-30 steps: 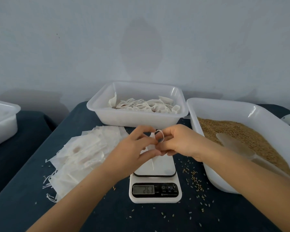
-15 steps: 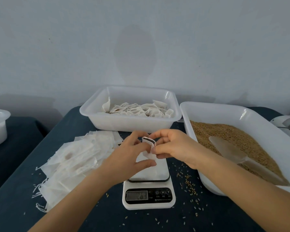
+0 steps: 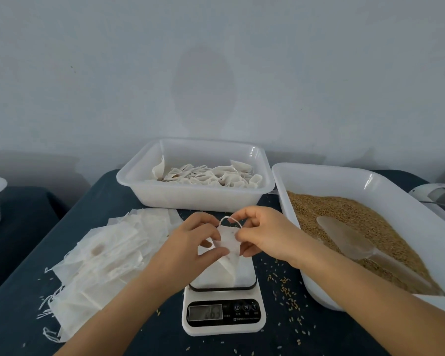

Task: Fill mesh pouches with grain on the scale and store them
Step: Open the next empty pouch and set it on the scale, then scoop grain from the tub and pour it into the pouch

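Above the flat white scale (image 3: 222, 314), both hands pinch a limp mesh pouch (image 3: 228, 242).

Pale wall (image 3: 216, 73), dark-covered table (image 3: 113, 196)

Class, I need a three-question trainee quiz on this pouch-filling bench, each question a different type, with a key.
1. True or false: the scoop lies in the grain tray.
2. Which hands hold the mesh pouch over the scale? A left only, B right only, C both.
3. Fill in: the pile of empty pouches lies to the person's ____ of the scale.
Key: 1 true; 2 C, left hand and right hand; 3 left.
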Available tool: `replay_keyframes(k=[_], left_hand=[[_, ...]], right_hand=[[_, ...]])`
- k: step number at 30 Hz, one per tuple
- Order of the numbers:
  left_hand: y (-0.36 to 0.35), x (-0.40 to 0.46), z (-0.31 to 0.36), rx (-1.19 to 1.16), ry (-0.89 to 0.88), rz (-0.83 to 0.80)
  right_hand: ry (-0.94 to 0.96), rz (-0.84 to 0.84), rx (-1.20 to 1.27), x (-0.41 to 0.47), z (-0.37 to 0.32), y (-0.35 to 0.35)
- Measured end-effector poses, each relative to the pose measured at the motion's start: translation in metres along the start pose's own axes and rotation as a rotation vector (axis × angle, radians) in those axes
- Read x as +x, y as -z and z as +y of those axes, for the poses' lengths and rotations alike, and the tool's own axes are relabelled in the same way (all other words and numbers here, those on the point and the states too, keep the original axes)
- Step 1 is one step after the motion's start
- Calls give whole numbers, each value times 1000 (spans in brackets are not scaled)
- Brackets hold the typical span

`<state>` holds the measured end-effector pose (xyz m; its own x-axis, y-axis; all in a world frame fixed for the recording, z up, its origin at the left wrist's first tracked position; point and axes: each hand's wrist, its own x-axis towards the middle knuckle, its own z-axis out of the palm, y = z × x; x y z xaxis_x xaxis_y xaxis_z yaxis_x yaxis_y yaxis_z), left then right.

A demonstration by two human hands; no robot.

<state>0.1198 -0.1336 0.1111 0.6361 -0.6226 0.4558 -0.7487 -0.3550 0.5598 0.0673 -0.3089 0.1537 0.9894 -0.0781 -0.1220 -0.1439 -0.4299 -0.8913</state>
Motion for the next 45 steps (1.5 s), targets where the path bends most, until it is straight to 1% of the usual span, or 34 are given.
replay_keyframes(k=[3,7,10,12,13,15,16,17,18,19,21,22,23,26,30,34,38,42,45], left_hand=[[-1,0,1,-29,-23,83],[-4,0,4,-18,-8,109],[-6,1,4,-17,1,131],[-6,1,3,-19,12,150],[-6,1,2,-20,22,155],[-5,1,0,-19,37,156],[-5,0,-1,-19,42,152],[-6,0,-2,-22,47,147],[-6,-1,-2,-26,50,142],[-6,-1,-3,-27,47,138],[-8,-1,-3,-20,38,132],[-9,0,-3,-19,38,130],[-11,1,-3,-22,39,129],[-15,4,-2,-27,28,120],[-21,7,-2,-22,13,112],[-22,8,-3,-28,3,104],[-22,8,-4,-39,-2,96],[-20,10,-5,-31,23,105],[-22,19,4,-34,5,92]], right_hand=[[-37,-39,19,-1,-1,1],[-57,-90,-10,-3,1,5],[-23,-97,-87,-5,2,12],[17,-46,-200,-6,0,31],[30,19,-265,-6,-1,46],[34,208,-431,-4,4,83],[3,275,-568,-3,12,104],[-73,282,-751,-3,23,125],[-185,226,-935,-2,36,143],[-321,124,-1075,-3,51,159],[-575,-100,-1211,-7,80,180],[-652,-176,-1231,-10,90,186],[-688,-219,-1237,-13,98,190],[-654,-244,-1214,-20,112,197],[-627,-251,-1121,-22,114,198],[-628,-321,-1154,-23,120,194],[-620,-245,-1047,-26,121,196],[-522,-131,-983,-31,105,213],[-482,-102,-948,-34,92,222]])
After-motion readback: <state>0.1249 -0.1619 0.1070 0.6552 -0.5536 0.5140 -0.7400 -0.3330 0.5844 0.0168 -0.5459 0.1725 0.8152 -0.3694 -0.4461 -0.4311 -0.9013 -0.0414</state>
